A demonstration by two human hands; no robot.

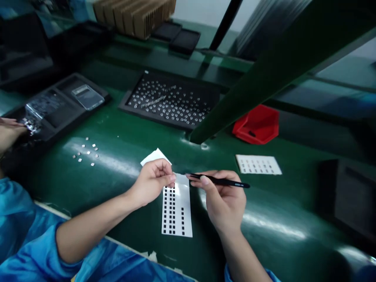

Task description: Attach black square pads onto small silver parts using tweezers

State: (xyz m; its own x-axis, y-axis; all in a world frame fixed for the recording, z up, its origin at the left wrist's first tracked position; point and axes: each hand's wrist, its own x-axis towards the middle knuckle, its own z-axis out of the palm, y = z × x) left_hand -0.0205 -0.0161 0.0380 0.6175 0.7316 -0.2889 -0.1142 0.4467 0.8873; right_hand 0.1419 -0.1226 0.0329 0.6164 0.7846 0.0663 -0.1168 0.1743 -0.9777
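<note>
My right hand (225, 197) grips black tweezers (226, 181), their tips pointing left toward my other hand. Thumb and forefinger of my left hand (152, 180) are pinched together; whatever is between them is too small to make out. Below both hands lies a white sheet (187, 223) with rows of small black squares (169, 211) stuck on it. Part of the sheet's upper end is hidden behind my left fingers. Another piece of white paper (155, 156) lies just beyond my left hand.
Small metal pieces (88, 152) lie scattered at left. Beyond are a black tray (173, 102) of tiny parts, a slanted green post (235, 98), a red bin (258, 125) and a white card (258, 164). Another person's hand (10, 133) is at a tray (85, 111) far left.
</note>
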